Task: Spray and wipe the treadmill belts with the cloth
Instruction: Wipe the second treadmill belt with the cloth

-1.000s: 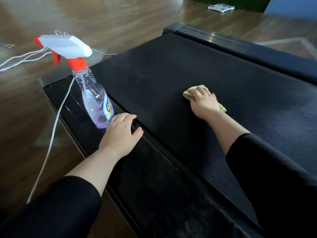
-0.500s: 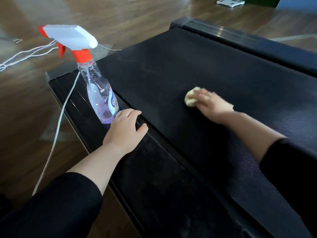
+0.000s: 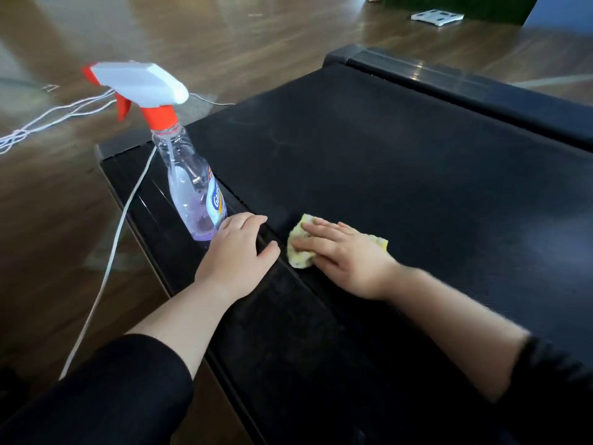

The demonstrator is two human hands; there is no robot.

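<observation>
Wooden floor (image 3: 224,43) all round, treadmill belt (image 3: 401,175) dead centre. Cloth (image 3: 297,250) is pressed flat under the right hand (image 3: 348,256) at the belt's edge, fingers straight. Left hand (image 3: 237,253) is rested loose on the side rail (image 3: 150,200), just beside the spray bottle (image 3: 192,194) — 1 nudge and it could be toppled. White cable (image 3: 120,223) is draped alongside — easily snagged.

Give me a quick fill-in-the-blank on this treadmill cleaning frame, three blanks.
1. The right hand presses a yellow ____ onto the belt.
2. The spray bottle stands ____ on the side rail.
3. The left hand rests on the side rail next to the spray bottle and holds ____.
Missing words: cloth; upright; nothing.
</observation>
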